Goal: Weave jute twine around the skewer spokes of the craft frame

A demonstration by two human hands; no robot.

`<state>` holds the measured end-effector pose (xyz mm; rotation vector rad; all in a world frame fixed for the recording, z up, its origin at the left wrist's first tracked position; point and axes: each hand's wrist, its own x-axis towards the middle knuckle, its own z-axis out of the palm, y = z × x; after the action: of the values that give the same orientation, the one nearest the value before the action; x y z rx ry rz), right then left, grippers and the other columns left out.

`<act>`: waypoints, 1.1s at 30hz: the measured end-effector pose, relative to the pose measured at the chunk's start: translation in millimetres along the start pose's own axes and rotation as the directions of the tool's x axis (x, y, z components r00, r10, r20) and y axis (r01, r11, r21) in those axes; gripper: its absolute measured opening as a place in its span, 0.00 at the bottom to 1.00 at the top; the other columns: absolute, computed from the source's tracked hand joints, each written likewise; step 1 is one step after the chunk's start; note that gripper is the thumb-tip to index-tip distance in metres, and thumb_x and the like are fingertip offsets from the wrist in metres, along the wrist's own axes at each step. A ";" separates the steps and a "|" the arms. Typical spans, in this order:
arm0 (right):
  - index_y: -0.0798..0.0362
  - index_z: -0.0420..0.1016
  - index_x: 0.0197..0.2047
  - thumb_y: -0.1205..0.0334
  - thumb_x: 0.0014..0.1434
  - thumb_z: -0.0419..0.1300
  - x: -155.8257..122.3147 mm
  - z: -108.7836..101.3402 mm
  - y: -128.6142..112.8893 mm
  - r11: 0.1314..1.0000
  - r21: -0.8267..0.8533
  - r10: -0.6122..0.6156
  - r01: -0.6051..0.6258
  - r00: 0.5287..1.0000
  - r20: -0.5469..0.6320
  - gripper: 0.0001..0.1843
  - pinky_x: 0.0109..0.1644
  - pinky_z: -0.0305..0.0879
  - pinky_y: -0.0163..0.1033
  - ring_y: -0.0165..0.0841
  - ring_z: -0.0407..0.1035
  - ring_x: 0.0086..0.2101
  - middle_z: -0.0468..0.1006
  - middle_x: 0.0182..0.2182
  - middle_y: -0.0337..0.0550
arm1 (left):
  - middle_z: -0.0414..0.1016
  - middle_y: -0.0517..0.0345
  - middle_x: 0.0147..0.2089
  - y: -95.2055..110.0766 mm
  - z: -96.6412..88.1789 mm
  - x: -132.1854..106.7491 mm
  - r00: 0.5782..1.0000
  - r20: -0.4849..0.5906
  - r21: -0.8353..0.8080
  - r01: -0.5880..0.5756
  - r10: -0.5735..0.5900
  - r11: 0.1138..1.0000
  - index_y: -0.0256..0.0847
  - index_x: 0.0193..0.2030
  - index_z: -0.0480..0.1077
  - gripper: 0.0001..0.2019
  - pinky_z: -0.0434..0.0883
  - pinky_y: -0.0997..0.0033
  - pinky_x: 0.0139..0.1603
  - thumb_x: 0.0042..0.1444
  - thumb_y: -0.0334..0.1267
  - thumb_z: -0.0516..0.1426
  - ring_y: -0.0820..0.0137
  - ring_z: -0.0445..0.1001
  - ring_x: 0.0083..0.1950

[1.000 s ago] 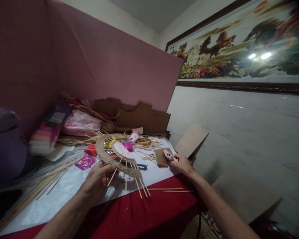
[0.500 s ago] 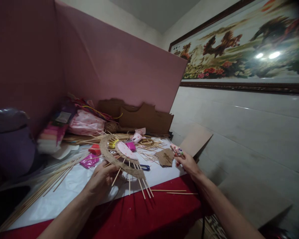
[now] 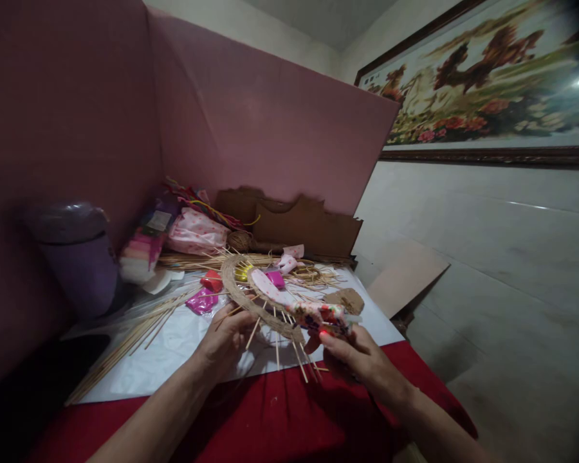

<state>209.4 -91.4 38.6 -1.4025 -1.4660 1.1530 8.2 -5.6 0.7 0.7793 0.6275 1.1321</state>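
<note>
Now the right hand [image 3: 361, 354], closed round a floral glue gun [image 3: 318, 315], has swung from the cardboard scrap [image 3: 345, 299] to the twine-wrapped frame [image 3: 228, 278]; the left hand [image 3: 228, 333] grips that frame over the white sheet [image 3: 380, 323] — tool and work seem brought together; contact unclear.

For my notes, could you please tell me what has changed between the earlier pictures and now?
The right hand has brought the floral, gun-shaped tool leftward from the brown cardboard piece to the curved, twine-wrapped frame. The view has swung left. Neither hand let go: the left hand still holds the frame, and the cardboard stays on the white table covering.
</note>
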 end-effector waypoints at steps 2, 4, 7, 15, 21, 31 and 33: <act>0.56 0.67 0.26 0.43 0.54 0.55 3.3 8.8 -0.6 0.999 -0.027 -0.022 0.023 0.999 0.042 0.22 0.20 0.45 0.31 0.23 0.50 0.17 0.58 0.15 0.33 | 0.77 0.56 0.31 -1.0 -0.2 0.4 1.000 0.019 -0.011 -0.002 0.002 1.000 0.35 0.34 0.73 0.11 0.68 0.72 0.38 0.40 0.26 0.60 0.69 0.74 0.34; 0.56 0.65 0.25 0.43 0.54 0.54 6.7 13.6 -1.4 0.997 -0.061 -0.038 0.043 0.996 0.075 0.22 0.21 0.45 0.31 0.23 0.50 0.19 0.57 0.17 0.33 | 0.77 0.54 0.33 -2.3 -0.8 1.2 0.999 0.033 -0.011 0.002 -0.001 1.000 0.36 0.35 0.73 0.12 0.69 0.70 0.38 0.40 0.26 0.60 0.67 0.74 0.35; 0.56 0.65 0.26 0.43 0.55 0.53 11.2 16.4 -3.5 0.990 -0.130 -0.040 0.054 0.993 0.109 0.23 0.22 0.44 0.31 0.23 0.48 0.20 0.56 0.18 0.33 | 0.78 0.51 0.36 -4.0 -2.1 2.0 0.999 0.046 -0.001 -0.001 0.001 1.000 0.35 0.38 0.73 0.14 0.69 0.69 0.38 0.41 0.26 0.59 0.65 0.74 0.36; 0.57 0.68 0.27 0.42 0.56 0.51 21.8 16.7 -4.7 0.983 -0.184 0.000 0.024 0.991 0.130 0.24 0.21 0.43 0.32 0.23 0.48 0.20 0.56 0.18 0.33 | 0.78 0.53 0.33 -4.1 -0.4 1.3 0.998 0.057 0.023 -0.024 0.023 0.999 0.35 0.36 0.74 0.12 0.68 0.68 0.41 0.41 0.28 0.59 0.66 0.74 0.35; 0.56 0.67 0.25 0.41 0.55 0.52 27.3 16.4 -10.3 0.959 -0.282 0.004 0.025 0.995 0.103 0.25 0.22 0.45 0.31 0.24 0.50 0.20 0.59 0.19 0.35 | 0.78 0.53 0.35 -3.3 -0.4 -0.6 0.997 0.074 0.008 -0.013 0.012 1.000 0.35 0.38 0.74 0.13 0.68 0.69 0.37 0.41 0.28 0.59 0.66 0.74 0.33; 0.56 0.67 0.24 0.46 0.57 0.50 31.0 17.9 -21.3 0.933 -0.360 0.026 0.011 0.995 0.099 0.22 0.23 0.50 0.32 0.24 0.53 0.19 0.63 0.19 0.36 | 0.79 0.53 0.37 -6.4 -3.5 1.3 0.995 0.096 0.007 -0.014 0.013 1.000 0.37 0.41 0.74 0.15 0.67 0.70 0.36 0.43 0.28 0.58 0.67 0.75 0.35; 0.56 0.68 0.24 0.46 0.57 0.50 30.7 18.6 -22.0 0.928 -0.373 0.026 0.009 0.996 0.087 0.22 0.23 0.49 0.32 0.25 0.53 0.19 0.62 0.18 0.36 | 0.79 0.53 0.38 -6.7 -4.0 1.3 0.995 0.102 0.003 -0.009 0.009 1.000 0.37 0.42 0.73 0.15 0.68 0.71 0.36 0.44 0.28 0.58 0.67 0.75 0.36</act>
<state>183.0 -62.0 53.1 -1.6282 -1.8176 0.9860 9.2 -4.9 -7.2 0.8384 0.5409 1.0923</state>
